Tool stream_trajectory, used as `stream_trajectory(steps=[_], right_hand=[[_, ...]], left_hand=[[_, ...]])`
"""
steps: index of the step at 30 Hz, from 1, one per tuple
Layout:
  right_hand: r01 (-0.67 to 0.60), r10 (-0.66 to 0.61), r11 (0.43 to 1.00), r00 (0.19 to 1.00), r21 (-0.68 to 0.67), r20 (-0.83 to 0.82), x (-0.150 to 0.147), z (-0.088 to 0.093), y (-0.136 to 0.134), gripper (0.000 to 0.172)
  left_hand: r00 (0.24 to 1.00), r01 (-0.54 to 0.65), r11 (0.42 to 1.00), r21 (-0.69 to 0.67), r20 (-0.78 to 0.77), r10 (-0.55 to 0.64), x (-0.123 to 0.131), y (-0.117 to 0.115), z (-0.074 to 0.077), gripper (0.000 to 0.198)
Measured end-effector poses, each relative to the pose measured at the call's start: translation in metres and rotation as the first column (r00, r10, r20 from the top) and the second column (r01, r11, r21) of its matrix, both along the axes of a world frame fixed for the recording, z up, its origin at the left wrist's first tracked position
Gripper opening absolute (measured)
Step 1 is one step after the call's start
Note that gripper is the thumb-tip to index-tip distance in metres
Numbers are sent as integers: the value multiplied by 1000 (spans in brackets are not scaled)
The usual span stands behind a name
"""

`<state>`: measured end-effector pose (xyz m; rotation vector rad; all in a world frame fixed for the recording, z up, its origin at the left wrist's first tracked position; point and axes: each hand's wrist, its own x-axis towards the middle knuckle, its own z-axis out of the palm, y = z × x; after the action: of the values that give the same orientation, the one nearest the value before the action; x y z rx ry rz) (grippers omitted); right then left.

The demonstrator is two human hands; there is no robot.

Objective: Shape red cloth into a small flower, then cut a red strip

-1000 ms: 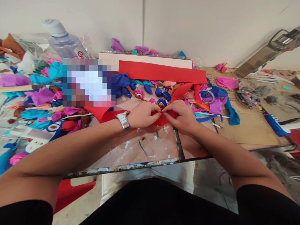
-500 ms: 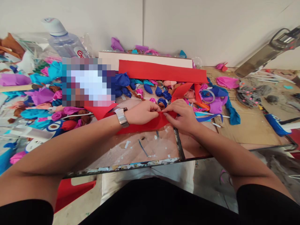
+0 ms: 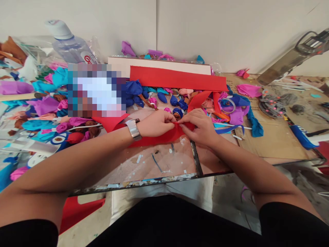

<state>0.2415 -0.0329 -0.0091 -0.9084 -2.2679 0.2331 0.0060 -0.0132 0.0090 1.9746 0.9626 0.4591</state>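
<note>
Low over the table's front half, my left hand (image 3: 156, 124) and my right hand (image 3: 199, 127) meet at the fingertips. Both pinch the top edge of a red strip (image 3: 154, 139), which looks like crepe paper or thin cloth. The strip hangs below my fingers and runs left under my watch wrist. Whether its left end joins the red piece (image 3: 111, 120) beside the blurred patch, I cannot tell. Behind my hands another, longer red strip (image 3: 177, 79) lies flat, leaning on a white board (image 3: 118, 65). A folded red piece (image 3: 200, 99) rests just beyond my right hand.
Crumpled coloured pieces crowd the left and back of the table (image 3: 144, 168). A clear bottle (image 3: 70, 46) with a white cap stands back left. Tape rolls (image 3: 228, 105), cardboard (image 3: 267, 142), a grey bottle (image 3: 285, 58) and a blue tube (image 3: 303, 135) lie to the right.
Almost nothing has moved. My fingers stay pinched at the same spot, and the red edge between them has shifted very slightly.
</note>
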Motion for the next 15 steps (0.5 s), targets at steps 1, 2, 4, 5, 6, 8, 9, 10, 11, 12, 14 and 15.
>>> stream_trajectory(steps=[1, 2, 4, 5, 6, 8, 9, 10, 11, 12, 14, 15], right_hand=[[10, -10, 1000, 1000, 0, -1, 0, 0, 0, 11], [18, -18, 1000, 1000, 0, 2, 0, 0, 0, 11], [33, -33, 999, 999, 0, 7, 0, 0, -1, 10], [36, -36, 999, 999, 2, 6, 0, 0, 0, 10], [37, -37, 999, 999, 5, 5, 0, -1, 0, 9], [42, -42, 999, 999, 8, 5, 0, -1, 1, 7], [44, -44, 999, 999, 9, 6, 0, -2, 1, 7], [47, -47, 999, 999, 10, 8, 0, -2, 1, 8], [49, -49, 999, 999, 10, 10, 0, -2, 1, 8], [48, -49, 999, 999, 12, 11, -1, -2, 1, 9], [45, -45, 999, 999, 23, 12, -1, -2, 2, 11], [42, -43, 999, 999, 29, 16, 0, -2, 2, 12]], left_hand=[[1000, 3, 1000, 24, -8, -2, 0, -1, 0, 24], [1000, 1, 999, 51, -17, 0, 0, -2, 0, 26], [999, -4, 995, 103, -36, 8, 0, -3, -1, 31], [999, -7, 992, 123, -41, 13, 0, -3, -1, 32], [999, -9, 990, 140, -45, 15, 0, -4, -1, 32], [998, -6, 986, 166, -56, 16, 0, -4, -1, 31], [998, -7, 984, 175, -63, 18, 0, -4, -1, 31], [997, -11, 983, 183, -71, 25, 1, -4, -1, 31], [996, -18, 982, 188, -79, 33, 1, -5, 0, 32], [996, -25, 982, 187, -84, 41, 1, -5, 0, 33], [995, -40, 984, 171, -86, 56, 1, -5, 0, 36], [995, -42, 988, 150, -83, 55, 1, -4, 1, 37]])
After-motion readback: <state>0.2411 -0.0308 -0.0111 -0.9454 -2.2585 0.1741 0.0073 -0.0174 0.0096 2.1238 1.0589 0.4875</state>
